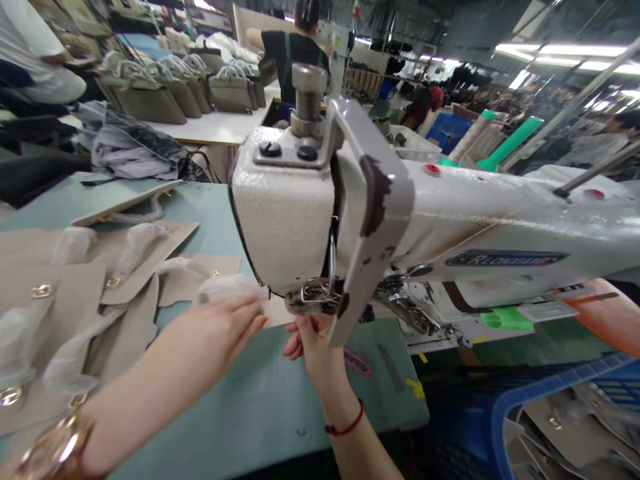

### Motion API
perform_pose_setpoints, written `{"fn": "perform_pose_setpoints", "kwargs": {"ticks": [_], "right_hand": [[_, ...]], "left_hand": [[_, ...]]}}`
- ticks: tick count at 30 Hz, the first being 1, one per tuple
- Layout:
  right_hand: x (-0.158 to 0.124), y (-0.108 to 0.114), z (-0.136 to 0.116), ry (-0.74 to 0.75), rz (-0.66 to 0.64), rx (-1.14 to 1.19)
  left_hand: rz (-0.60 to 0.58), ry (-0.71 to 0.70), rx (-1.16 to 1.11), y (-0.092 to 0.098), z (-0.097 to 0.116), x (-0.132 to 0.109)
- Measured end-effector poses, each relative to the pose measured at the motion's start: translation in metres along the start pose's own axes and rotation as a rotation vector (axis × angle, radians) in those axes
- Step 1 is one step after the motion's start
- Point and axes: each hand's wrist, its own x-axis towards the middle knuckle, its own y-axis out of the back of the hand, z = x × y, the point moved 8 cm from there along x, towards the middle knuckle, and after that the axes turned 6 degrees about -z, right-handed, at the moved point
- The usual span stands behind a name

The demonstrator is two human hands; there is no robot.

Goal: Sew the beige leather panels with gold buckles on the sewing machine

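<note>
A beige bag panel (276, 311) lies under the head of a white sewing machine (283, 220), its far part hidden by the machine. My left hand (227, 328), with a watch on the wrist, has its fingers together and closed on the panel's near left edge, beside a handle wrapped in white film (227, 288). Below the needle area, my right hand (313, 340) is closed, thumb raised and fingers curled. The presser parts and guard bar (373, 220) partly cover it, so what it pinches is hidden. A red cord circles that wrist.
More beige panels with wrapped handles (65, 287) are spread over the green table (210, 413) at left. Pink-handled snips (357, 361) lie right of my right hand. A blue crate (500, 413) of panels stands at lower right. Finished bags (150, 100) and people are behind.
</note>
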Motion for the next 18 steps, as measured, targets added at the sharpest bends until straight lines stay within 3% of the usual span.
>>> {"fn": "perform_pose_setpoints", "kwargs": {"ticks": [2, 3, 5, 7, 8, 11, 14, 18], "right_hand": [[-0.001, 0.000, -0.003, 0.015, 0.004, -0.009], [-0.001, 0.000, -0.004, 0.021, 0.009, -0.020], [-0.001, 0.001, -0.007, 0.032, 0.009, -0.041], [-0.001, 0.000, -0.009, 0.043, 0.000, -0.058], [0.000, 0.000, -0.009, 0.045, -0.005, -0.065], [-0.001, 0.000, -0.012, 0.046, -0.010, -0.093], [-0.003, -0.001, -0.016, 0.078, -0.028, -0.134], [-0.011, -0.003, -0.015, 0.135, -0.066, -0.100]], "left_hand": [[0.000, -0.007, -0.076, -0.023, 0.012, -0.023], [-0.055, -0.001, -0.216, -0.042, 0.016, -0.030], [-0.134, 0.143, -0.618, -0.081, 0.009, -0.035], [-0.121, 0.375, -1.099, -0.117, -0.008, -0.030], [-0.082, 0.415, -1.293, -0.127, -0.014, -0.023], [-0.038, 0.354, -1.586, -0.131, -0.017, 0.005], [-0.093, 0.310, -1.613, -0.123, -0.010, 0.020], [-0.055, 0.337, -1.564, -0.116, -0.010, 0.020]]}}
